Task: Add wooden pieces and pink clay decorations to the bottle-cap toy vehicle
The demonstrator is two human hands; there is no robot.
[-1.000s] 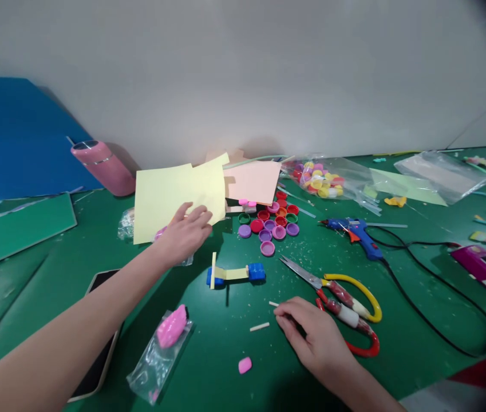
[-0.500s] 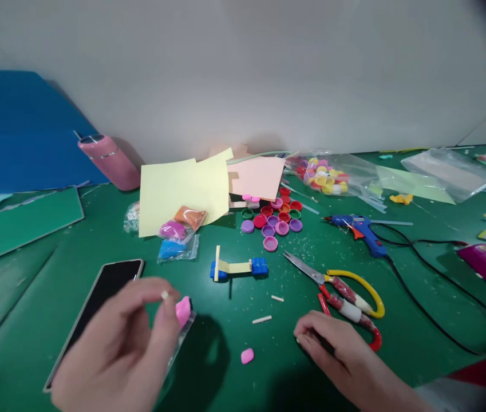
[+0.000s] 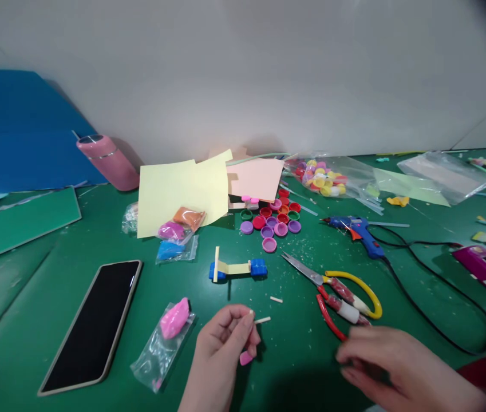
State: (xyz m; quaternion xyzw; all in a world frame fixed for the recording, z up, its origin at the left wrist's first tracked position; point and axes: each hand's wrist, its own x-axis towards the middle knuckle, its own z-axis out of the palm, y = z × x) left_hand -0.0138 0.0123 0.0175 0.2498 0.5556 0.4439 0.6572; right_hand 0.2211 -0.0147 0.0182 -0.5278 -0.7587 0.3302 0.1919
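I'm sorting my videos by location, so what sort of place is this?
Probably a craft workspace, though I can't tell whether at home, school or elsewhere. The hot-glue gun, long-bladed scissors and loose coloured caps on the green table suggest it.

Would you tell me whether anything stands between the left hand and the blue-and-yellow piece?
Nothing visible does: green tabletop lies between the left hand and the piece; a white stick lies off to the right.

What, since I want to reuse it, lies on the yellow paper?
On the yellow paper lie an orange packet and a purple packet, near its lower edge. What they cover there cannot be seen.
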